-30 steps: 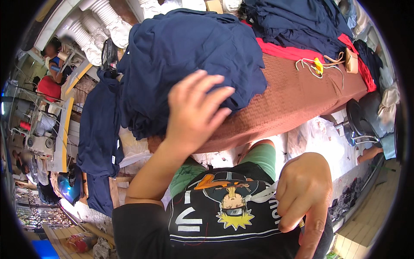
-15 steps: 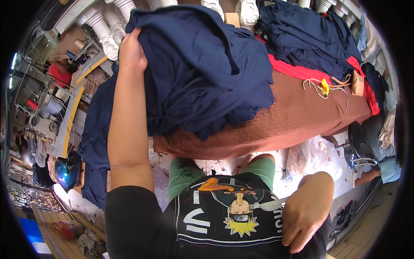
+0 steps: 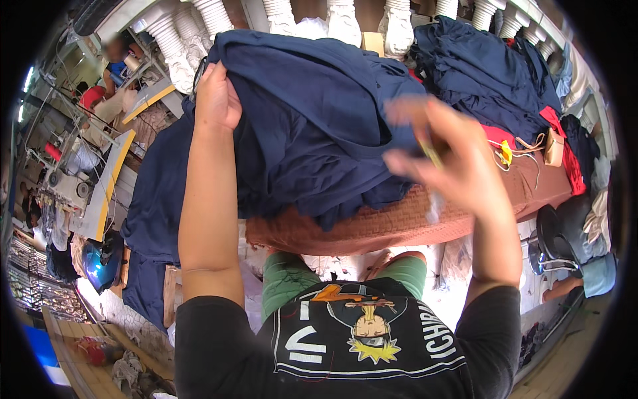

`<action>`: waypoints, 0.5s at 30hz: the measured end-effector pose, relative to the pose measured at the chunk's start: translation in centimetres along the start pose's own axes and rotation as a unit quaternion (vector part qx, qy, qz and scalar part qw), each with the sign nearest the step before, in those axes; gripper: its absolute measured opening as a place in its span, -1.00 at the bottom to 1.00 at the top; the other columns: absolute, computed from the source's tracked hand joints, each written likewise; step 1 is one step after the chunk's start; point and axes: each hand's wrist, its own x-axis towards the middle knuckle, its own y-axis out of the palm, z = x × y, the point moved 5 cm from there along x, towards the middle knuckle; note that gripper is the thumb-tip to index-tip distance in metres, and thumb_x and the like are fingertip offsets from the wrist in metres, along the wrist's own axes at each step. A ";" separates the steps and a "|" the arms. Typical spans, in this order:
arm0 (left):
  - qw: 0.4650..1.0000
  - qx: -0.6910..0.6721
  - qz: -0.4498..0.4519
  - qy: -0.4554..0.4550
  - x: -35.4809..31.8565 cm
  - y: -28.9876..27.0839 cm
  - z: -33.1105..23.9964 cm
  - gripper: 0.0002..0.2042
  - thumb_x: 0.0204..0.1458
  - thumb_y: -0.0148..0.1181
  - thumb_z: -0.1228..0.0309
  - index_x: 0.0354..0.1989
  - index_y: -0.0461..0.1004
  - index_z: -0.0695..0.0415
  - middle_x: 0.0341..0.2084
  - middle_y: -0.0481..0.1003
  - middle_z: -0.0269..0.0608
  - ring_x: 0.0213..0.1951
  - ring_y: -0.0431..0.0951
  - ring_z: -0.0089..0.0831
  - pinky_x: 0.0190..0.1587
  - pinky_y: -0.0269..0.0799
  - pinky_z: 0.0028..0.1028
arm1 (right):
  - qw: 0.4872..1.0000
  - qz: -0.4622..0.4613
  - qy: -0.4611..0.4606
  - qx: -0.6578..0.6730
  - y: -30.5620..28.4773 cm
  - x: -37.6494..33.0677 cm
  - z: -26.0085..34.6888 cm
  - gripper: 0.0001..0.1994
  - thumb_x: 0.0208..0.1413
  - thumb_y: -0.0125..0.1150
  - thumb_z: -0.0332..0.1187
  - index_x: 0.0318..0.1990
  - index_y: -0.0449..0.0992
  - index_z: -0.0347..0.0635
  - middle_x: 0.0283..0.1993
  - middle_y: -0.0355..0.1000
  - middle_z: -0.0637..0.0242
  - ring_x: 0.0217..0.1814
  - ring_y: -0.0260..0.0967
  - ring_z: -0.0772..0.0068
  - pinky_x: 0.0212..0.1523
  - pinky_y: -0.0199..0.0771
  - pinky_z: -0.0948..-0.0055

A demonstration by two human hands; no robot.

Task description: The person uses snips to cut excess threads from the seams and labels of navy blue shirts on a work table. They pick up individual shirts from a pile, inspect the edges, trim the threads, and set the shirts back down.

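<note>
On the brown-covered table, a big heap of navy blue cloth (image 3: 299, 153) spreads out. My left hand (image 3: 218, 98) is closed on the raised edge of a navy cloth piece at the heap's upper left. Its thumb lies over the fabric. My right hand (image 3: 452, 149), smeared by motion, is over the heap's right edge, thumb and forefinger apart. A slim pale tool (image 3: 433, 207) sticks out below its palm, too blurred to name. Whether this hand touches the cloth I cannot tell.
A second navy cloth pile (image 3: 485, 73) lies at the back right, by red cloth (image 3: 571, 159) and a tan block (image 3: 553, 147) with cords. White balusters (image 3: 342, 23) line the back. A sewing machine (image 3: 66, 189) stands left, a black chair (image 3: 551, 233) right. People are at the far left.
My right hand has risen from beside my shirt to the right side of the heap, bringing the pale tool. My left hand keeps its hold on the cloth; the raised piece sits slightly lower.
</note>
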 end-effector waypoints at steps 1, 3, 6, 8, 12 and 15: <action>0.999 0.006 0.039 0.025 -1.0 1.2 -1.0 -0.75 0.27 -0.08 0.41 -0.01 0.41 0.28 -0.07 0.53 -0.13 -0.03 0.55 -0.37 0.10 0.45 -0.40 | 0.997 -0.040 0.033 -0.050 1.0 2.4 -1.2 -0.40 -0.20 0.47 -0.13 0.05 0.42 -0.06 -0.36 0.45 0.18 -0.40 0.44 0.17 -0.39 0.41 0.29; 0.989 0.013 0.127 0.068 -3.3 4.9 -2.5 -0.77 0.26 -0.05 0.44 -0.01 0.41 0.28 -0.08 0.53 -0.13 -0.04 0.55 -0.39 0.08 0.47 -0.41 | 0.972 -0.172 -0.030 -0.157 3.3 6.2 -5.1 -0.34 -0.17 0.50 -0.21 0.17 0.39 0.04 -0.48 0.38 0.28 -0.46 0.35 0.37 -0.37 0.39 0.39; 0.839 0.367 0.257 0.308 -9.5 8.8 -3.7 -0.43 0.08 0.21 0.43 0.28 0.17 0.19 0.10 0.40 -0.08 0.13 0.41 -0.31 0.11 0.39 -0.37 | 0.954 -0.259 -0.056 -0.141 1.9 10.5 -9.9 -0.69 -0.12 0.30 -0.52 -0.13 0.59 -0.08 -0.29 0.55 0.30 -0.37 0.46 0.48 -0.25 0.48 0.51; 0.675 0.587 0.191 0.404 -11.6 6.9 -1.6 -0.10 -0.29 0.50 0.22 0.30 0.16 0.10 0.17 0.26 0.02 0.24 0.23 -0.09 0.21 0.22 -0.17 | 0.929 -0.322 -0.142 -0.109 -1.9 12.0 -9.2 -0.73 -0.06 0.29 -0.43 -0.12 0.57 -0.11 -0.27 0.57 0.21 -0.32 0.52 0.38 -0.23 0.51 0.44; 0.609 0.771 0.181 -0.032 -7.9 -2.1 -0.2 -0.35 -0.16 0.36 0.21 0.19 0.36 0.08 -0.12 0.49 0.04 -0.02 0.48 -0.06 0.03 0.40 -0.28 | 0.891 -0.337 -0.193 -0.236 -4.4 13.3 -4.2 -0.74 -0.12 0.20 -0.61 -0.24 0.55 -0.08 -0.31 0.53 0.18 -0.37 0.50 0.15 -0.34 0.47 0.34; 0.651 0.749 0.100 0.069 -1.9 -4.5 -10.1 -0.64 -0.04 0.25 0.23 -0.10 0.53 0.14 -0.22 0.54 0.05 -0.18 0.56 -0.07 -0.06 0.44 -0.28 | 0.802 -0.401 -0.234 -0.375 -7.3 14.1 -1.7 -0.75 -0.13 0.24 -0.61 -0.24 0.54 -0.12 -0.39 0.49 0.05 -0.37 0.49 0.08 -0.35 0.46 0.30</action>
